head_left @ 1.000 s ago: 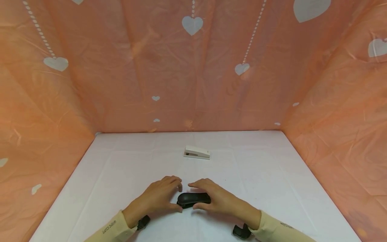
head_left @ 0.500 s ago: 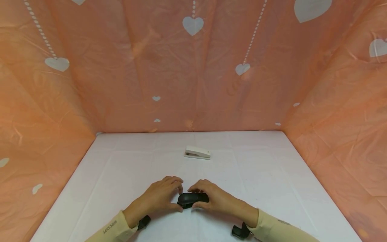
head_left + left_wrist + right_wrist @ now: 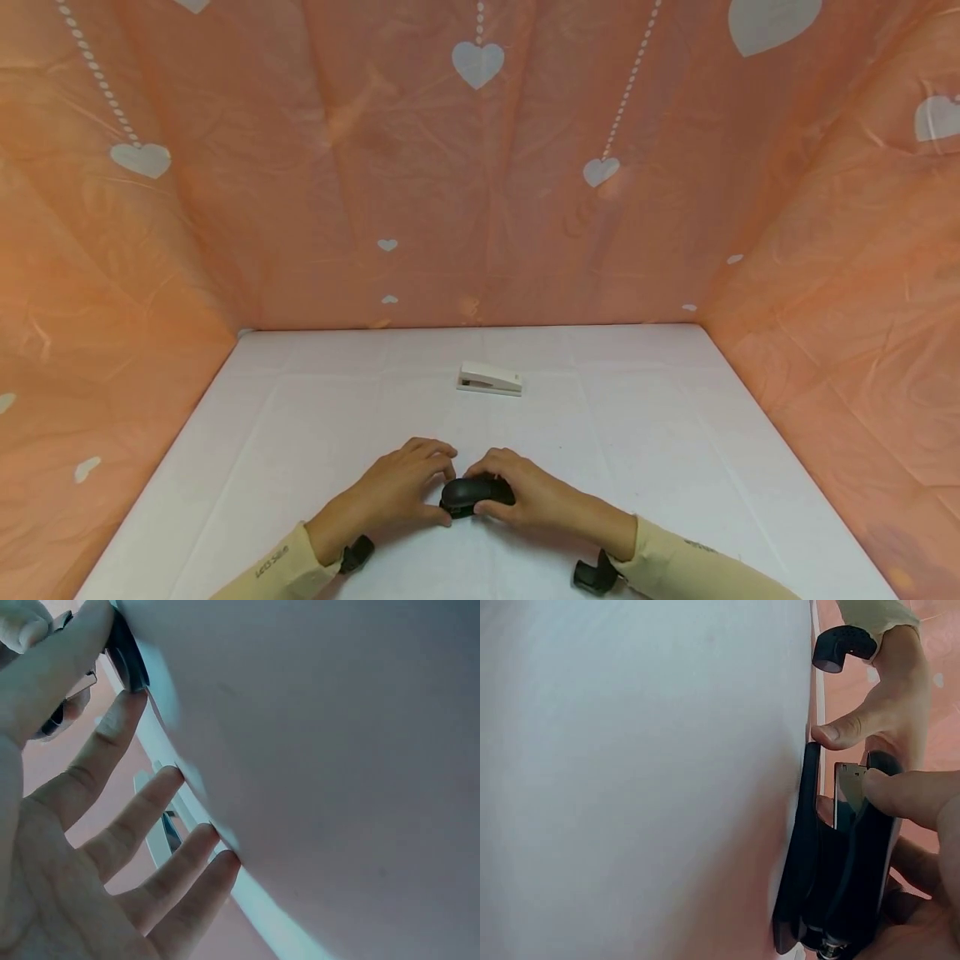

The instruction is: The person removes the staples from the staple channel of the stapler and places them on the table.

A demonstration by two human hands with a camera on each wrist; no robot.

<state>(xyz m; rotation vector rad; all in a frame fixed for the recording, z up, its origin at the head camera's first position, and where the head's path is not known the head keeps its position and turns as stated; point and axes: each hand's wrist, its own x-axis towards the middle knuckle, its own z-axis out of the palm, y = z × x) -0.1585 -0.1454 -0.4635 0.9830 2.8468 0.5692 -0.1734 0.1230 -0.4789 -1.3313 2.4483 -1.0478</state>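
Note:
A black stapler (image 3: 459, 493) stands on the white-covered table between both hands. My right hand (image 3: 536, 493) grips its upper arm from the right, thumb on the near side. At the opposite end, my left hand (image 3: 390, 485) holds the front of the base (image 3: 804, 840) between thumb and index finger. The left wrist view shows its index fingertip (image 3: 133, 697) against the base end, other fingers spread and touching the tabletop. A metal staple magazine (image 3: 847, 795) shows in the gap below the raised upper arm in the right wrist view.
A white stapler (image 3: 489, 379) lies farther back on the table (image 3: 637, 417). Orange sheeting (image 3: 480, 192) with pale hearts forms walls at the back and both sides. Black wrist cameras (image 3: 596, 573) hang below the cuffs.
My right hand has slid slightly left along the black stapler, its fingers closing in around the upper arm. The left hand and white stapler stay in place.

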